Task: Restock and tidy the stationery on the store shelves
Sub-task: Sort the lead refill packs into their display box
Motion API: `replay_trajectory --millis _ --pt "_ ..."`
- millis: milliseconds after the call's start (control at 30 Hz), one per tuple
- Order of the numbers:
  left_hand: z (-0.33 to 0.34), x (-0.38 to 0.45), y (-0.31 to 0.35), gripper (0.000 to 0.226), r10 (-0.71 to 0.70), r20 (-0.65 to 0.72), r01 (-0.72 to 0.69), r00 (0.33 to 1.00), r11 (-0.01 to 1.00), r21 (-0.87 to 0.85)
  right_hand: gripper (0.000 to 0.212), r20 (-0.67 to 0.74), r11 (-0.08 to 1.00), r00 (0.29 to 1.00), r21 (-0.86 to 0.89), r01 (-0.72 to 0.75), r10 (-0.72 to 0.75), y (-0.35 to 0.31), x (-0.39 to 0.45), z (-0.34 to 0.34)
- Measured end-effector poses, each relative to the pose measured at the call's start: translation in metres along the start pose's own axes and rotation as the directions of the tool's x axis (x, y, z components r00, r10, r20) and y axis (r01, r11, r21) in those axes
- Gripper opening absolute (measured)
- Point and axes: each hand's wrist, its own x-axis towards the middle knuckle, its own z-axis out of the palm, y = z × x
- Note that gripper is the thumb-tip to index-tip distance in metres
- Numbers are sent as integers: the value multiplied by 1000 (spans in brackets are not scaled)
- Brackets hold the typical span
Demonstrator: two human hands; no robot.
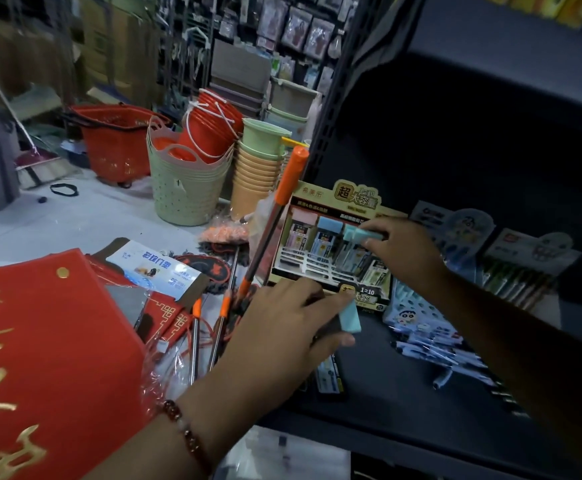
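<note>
The display box (331,247) of lead refills sits on the dark shelf (403,386). Right hand (403,251) pinches a teal case (364,234) over the box's back row. Left hand (282,337), just in front of the box, grips another teal case (349,318). Loose pens (435,344) right of the box, orange-handled poles (275,216) leaning at its left.

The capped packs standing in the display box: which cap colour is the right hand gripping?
The teal-capped pack, rightmost of the row, under the right hand; the pink-capped pack and blue-capped pack stand untouched to its left.
</note>
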Motion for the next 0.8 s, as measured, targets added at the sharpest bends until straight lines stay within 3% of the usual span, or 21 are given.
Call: replay_trajectory --millis 667,800 --pt "-7 -7 -14 54 -76 66 76 995 997 1 29 100 977 992 -189 96 -78 -23 20 6" --pt "-7 -5 -14 54 -87 94 87 992 996 4 28 80 986 994 -145 82 -71 -17 21 8"
